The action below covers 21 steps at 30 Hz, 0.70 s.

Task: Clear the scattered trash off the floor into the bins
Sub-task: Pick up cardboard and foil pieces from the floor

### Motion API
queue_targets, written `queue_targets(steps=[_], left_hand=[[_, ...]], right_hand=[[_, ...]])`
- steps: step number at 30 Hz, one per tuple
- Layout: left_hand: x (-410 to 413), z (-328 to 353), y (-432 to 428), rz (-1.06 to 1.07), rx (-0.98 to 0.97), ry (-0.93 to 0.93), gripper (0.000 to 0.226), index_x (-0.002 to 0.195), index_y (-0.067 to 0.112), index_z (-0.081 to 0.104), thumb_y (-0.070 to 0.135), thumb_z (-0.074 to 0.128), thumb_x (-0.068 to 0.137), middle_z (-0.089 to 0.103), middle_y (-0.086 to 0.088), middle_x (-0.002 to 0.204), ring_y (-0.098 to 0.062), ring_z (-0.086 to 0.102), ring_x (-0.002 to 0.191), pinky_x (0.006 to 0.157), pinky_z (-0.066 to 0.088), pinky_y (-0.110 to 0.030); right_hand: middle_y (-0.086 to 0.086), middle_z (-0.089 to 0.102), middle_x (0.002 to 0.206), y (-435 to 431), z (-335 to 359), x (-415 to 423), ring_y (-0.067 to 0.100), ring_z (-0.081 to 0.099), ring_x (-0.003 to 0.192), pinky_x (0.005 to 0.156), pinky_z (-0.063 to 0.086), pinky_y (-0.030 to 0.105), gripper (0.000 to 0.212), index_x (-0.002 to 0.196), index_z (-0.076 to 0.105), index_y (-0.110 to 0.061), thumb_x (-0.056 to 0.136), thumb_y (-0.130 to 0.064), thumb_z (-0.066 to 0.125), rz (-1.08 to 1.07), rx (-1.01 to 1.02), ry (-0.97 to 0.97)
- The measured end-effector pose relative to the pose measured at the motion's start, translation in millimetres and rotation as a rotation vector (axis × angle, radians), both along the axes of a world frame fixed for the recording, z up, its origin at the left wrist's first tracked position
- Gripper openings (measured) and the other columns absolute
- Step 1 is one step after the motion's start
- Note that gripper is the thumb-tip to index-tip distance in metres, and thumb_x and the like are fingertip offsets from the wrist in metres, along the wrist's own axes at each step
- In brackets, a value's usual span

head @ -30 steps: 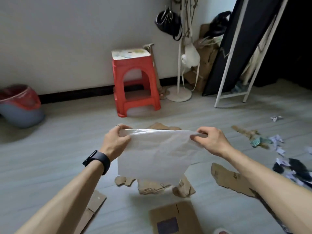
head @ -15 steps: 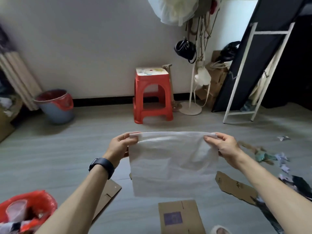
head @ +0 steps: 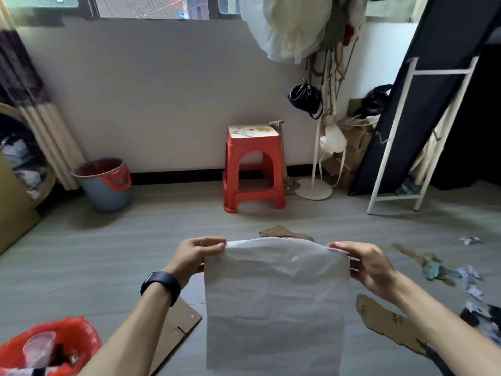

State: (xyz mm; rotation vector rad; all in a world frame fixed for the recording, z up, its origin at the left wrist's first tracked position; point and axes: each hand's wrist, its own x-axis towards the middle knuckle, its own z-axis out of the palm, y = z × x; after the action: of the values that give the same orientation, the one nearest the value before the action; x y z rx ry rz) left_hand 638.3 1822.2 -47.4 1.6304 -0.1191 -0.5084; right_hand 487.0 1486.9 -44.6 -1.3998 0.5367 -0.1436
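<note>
In the lower centre of the frame a white plastic bag (head: 273,308) hangs flat in the air above the grey floor (head: 108,253), stretched between two hands. The left hand (head: 199,253) pinches the bag's upper left corner, its fingers (head: 214,241) curled over the top edge. The right hand (head: 363,264) grips the upper right corner the same way, fingers folded around the rim. A black watch (head: 161,286) sits on the left wrist. Trash lies on the floor: a flat cardboard sheet (head: 179,327) below the left forearm, a torn cardboard strip (head: 385,324) under the right forearm, another cardboard scrap (head: 284,231) just behind the bag's top edge, and paper scraps (head: 447,271) scattered at the right edge of the frame. A bin with a red liner (head: 54,343), with rubbish inside it, sits in the lower left corner. A grey bin (head: 105,191), also lined in red, stands against the wall at middle left. A red stool (head: 253,169) stands by the wall in the centre, with a white coat stand (head: 314,185) to its right.
</note>
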Motion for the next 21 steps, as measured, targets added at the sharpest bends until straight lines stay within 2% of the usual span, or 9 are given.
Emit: queue_targets(steps=[2, 4, 6, 8, 11, 14, 16, 18, 21], left_hand=[[4, -3, 2, 0.003, 0.008, -0.04, 0.027, 0.104, 0.015, 0.073, 0.008, 0.078, 0.079, 0.069, -0.01, 0.094, -0.02, 0.065, 0.08, 0.073, 0.057, -0.032], [7, -5, 4, 0.008, -0.012, -0.053, 0.032, 0.106, 0.014, 0.071, -0.002, 0.076, 0.079, 0.062, -0.01, 0.082, -0.017, 0.065, 0.072, 0.064, 0.058, -0.026], [8, -6, 3, 0.029, 0.003, -0.082, 0.026, 0.098, 0.01, 0.072, -0.007, 0.074, 0.079, 0.069, -0.006, 0.077, -0.01, 0.066, 0.064, 0.056, 0.053, -0.018], [10, -9, 1, 0.056, 0.029, -0.116, 0.02, 0.087, 0.01, 0.074, -0.008, 0.074, 0.078, 0.073, -0.004, 0.075, -0.012, 0.065, 0.068, 0.059, 0.052, -0.015], [15, -14, 2, 0.061, 0.034, -0.12, 0.022, 0.08, 0.011, 0.076, -0.01, 0.072, 0.079, 0.074, -0.005, 0.076, -0.019, 0.064, 0.077, 0.073, 0.054, -0.021], [17, -16, 6, 0.07, 0.026, -0.14, 0.021, 0.078, 0.017, 0.078, -0.003, 0.073, 0.081, 0.074, -0.01, 0.085, -0.021, 0.063, 0.081, 0.082, 0.049, -0.036], [17, -16, 7, 0.082, -0.005, -0.14, 0.015, 0.083, 0.016, 0.077, 0.003, 0.072, 0.084, 0.074, -0.009, 0.086, -0.021, 0.064, 0.077, 0.078, 0.053, -0.037], [16, -15, 8, 0.073, -0.032, -0.09, 0.01, 0.089, 0.013, 0.075, 0.005, 0.072, 0.085, 0.072, -0.007, 0.084, -0.02, 0.066, 0.071, 0.069, 0.06, -0.036], [14, -14, 9, 0.057, -0.053, -0.003, 0.012, 0.093, 0.009, 0.073, 0.001, 0.07, 0.085, 0.071, -0.01, 0.085, -0.02, 0.068, 0.067, 0.058, 0.059, -0.031]], right_hand=[[0.018, 0.074, 0.101, 1, 0, 1, 0.027, 0.067, 0.084, 0.066, 0.057, 0.031, 0.021, 0.101, 0.075, 0.001, 0.083, -0.008, 0.073, 0.001, -0.064, -0.001], [0.021, 0.072, 0.099, -1, 0, 2, 0.026, 0.068, 0.08, 0.062, 0.06, 0.028, 0.03, 0.106, 0.071, 0.001, 0.076, 0.002, 0.076, 0.005, -0.07, -0.027], [0.023, 0.07, 0.101, -4, 0, 3, 0.029, 0.069, 0.084, 0.065, 0.061, 0.03, 0.039, 0.114, 0.067, -0.003, 0.077, 0.008, 0.073, 0.002, -0.03, -0.056], [0.028, 0.068, 0.106, -4, -4, 7, 0.031, 0.068, 0.087, 0.068, 0.062, 0.03, 0.039, 0.115, 0.065, -0.002, 0.078, 0.009, 0.071, -0.005, -0.027, -0.063], [0.031, 0.068, 0.106, -1, -13, 13, 0.026, 0.068, 0.078, 0.064, 0.061, 0.027, 0.022, 0.099, 0.071, 0.005, 0.078, 0.009, 0.071, -0.022, -0.072, -0.061], [0.026, 0.071, 0.099, 0, -18, 15, 0.021, 0.069, 0.07, 0.061, 0.06, 0.028, 0.014, 0.094, 0.071, 0.0, 0.08, 0.002, 0.073, -0.015, -0.074, -0.034], [0.02, 0.072, 0.089, 0, -18, 14, 0.024, 0.068, 0.067, 0.058, 0.059, 0.033, 0.016, 0.096, 0.072, -0.007, 0.081, -0.012, 0.077, 0.023, -0.12, 0.012], [0.014, 0.072, 0.081, -2, -17, 14, 0.025, 0.065, 0.064, 0.053, 0.056, 0.032, 0.019, 0.097, 0.072, -0.011, 0.081, -0.02, 0.078, 0.04, -0.14, 0.032], [0.012, 0.071, 0.085, -1, -16, 17, 0.02, 0.065, 0.064, 0.051, 0.054, 0.027, 0.014, 0.099, 0.072, -0.006, 0.085, -0.007, 0.072, 0.018, -0.014, -0.014]])
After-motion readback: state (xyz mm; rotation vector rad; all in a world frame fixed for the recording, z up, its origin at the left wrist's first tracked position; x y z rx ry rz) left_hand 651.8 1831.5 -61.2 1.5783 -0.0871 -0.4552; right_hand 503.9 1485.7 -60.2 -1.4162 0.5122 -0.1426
